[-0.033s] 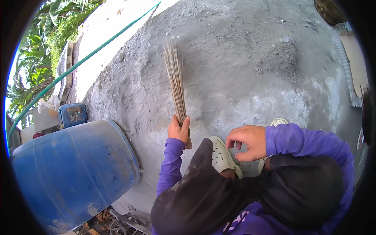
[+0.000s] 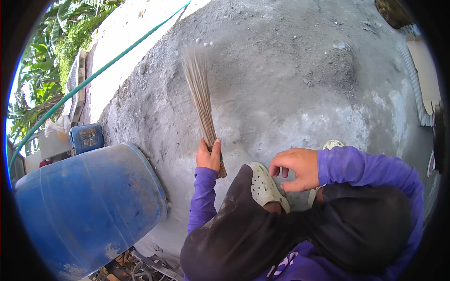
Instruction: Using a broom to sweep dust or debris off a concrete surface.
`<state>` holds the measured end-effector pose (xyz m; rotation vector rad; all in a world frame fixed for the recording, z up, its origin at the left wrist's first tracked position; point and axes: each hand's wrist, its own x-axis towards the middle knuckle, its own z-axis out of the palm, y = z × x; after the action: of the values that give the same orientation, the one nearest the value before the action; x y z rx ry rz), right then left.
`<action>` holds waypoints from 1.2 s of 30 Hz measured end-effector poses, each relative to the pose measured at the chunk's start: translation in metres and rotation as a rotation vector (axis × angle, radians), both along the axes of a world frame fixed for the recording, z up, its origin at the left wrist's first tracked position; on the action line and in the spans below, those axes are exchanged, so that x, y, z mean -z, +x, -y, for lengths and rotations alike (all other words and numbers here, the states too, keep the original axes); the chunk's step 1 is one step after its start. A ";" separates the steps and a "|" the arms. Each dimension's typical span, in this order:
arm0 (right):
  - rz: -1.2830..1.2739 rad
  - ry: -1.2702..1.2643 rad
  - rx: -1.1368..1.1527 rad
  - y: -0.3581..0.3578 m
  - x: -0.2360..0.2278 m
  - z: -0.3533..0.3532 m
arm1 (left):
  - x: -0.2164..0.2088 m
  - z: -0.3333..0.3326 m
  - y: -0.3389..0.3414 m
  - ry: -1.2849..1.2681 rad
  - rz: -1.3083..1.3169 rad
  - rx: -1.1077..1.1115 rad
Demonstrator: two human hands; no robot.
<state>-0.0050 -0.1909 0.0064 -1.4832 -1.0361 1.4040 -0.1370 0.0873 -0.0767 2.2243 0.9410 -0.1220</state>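
Note:
My left hand grips a bundle broom of thin brown sticks near its lower end. The sticks fan out away from me over the grey, dusty concrete ground, and their far tips look blurred. My right hand hovers with its fingers bent and apart, holding nothing, just above a white perforated clog on my foot. A second white clog peeks out behind that hand. Purple sleeves cover both arms and my dark trousers fill the lower middle.
A large blue plastic barrel stands close on the left, with a small blue container behind it. A green hose runs diagonally across the upper left past leafy plants. Pale corrugated sheets lie at the right edge.

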 end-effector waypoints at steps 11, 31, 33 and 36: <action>0.034 0.015 -0.032 -0.009 0.008 -0.006 | 0.055 0.002 0.092 -0.542 0.014 0.078; 0.036 -0.005 0.016 -0.003 -0.001 0.001 | 0.066 0.054 0.088 -0.081 -0.037 0.227; 0.037 0.000 0.027 -0.006 -0.002 0.000 | 0.052 0.096 0.085 -0.138 -0.050 0.424; 0.043 0.038 0.010 -0.006 -0.002 0.001 | 0.023 0.130 0.077 -0.135 -0.256 0.660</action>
<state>-0.0113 -0.1921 0.0085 -1.4946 -1.0756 1.3433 -0.0596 -0.0428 -0.1001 2.3398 0.2724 -0.7604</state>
